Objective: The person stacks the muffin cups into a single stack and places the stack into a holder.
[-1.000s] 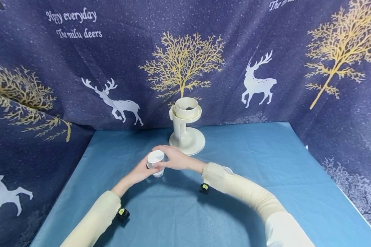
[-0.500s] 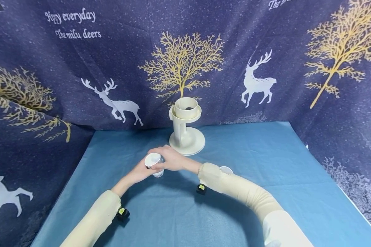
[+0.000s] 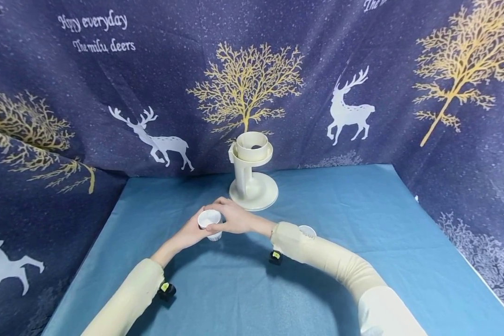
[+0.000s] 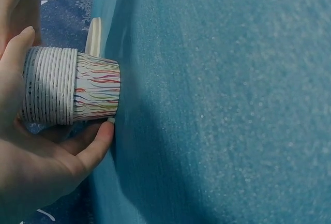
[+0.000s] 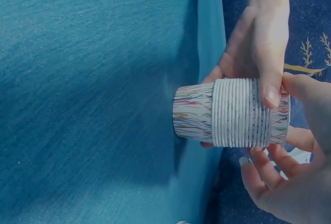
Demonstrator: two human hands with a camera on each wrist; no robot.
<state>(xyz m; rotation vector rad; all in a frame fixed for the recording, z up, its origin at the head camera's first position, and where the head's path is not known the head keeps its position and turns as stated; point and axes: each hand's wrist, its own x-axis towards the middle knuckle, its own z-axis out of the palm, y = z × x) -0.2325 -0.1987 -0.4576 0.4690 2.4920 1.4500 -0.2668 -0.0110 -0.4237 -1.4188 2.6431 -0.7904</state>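
Note:
Between my hands stands a stack of paper cups [image 5: 240, 113], white with thin coloured streaks and several rims nested close together. My left hand [image 3: 189, 233] grips the stack from its left side, thumb across the rims in the right wrist view. At the top end, my right hand [image 3: 237, 219] holds the uppermost paper cup [image 5: 280, 123] near its rim. A band of that cup's streaked wall shows above the other rims. The stack's narrow base is close to the blue cloth in the left wrist view.
Behind the hands stands a cream stand [image 3: 262, 193] with a round base and a ring-shaped holder [image 3: 252, 156] on top. Another white paper cup [image 3: 307, 230] is partly hidden behind the right sleeve [image 3: 290, 240]. A patterned dark blue curtain [image 3: 294, 28] rises behind the blue-covered table [image 3: 218, 294].
The top cup's rim has dropped slightly and shifted a little left, tilting midway and then levelling. My right hand moved slightly left with it, while my left hand stayed nearly in place.

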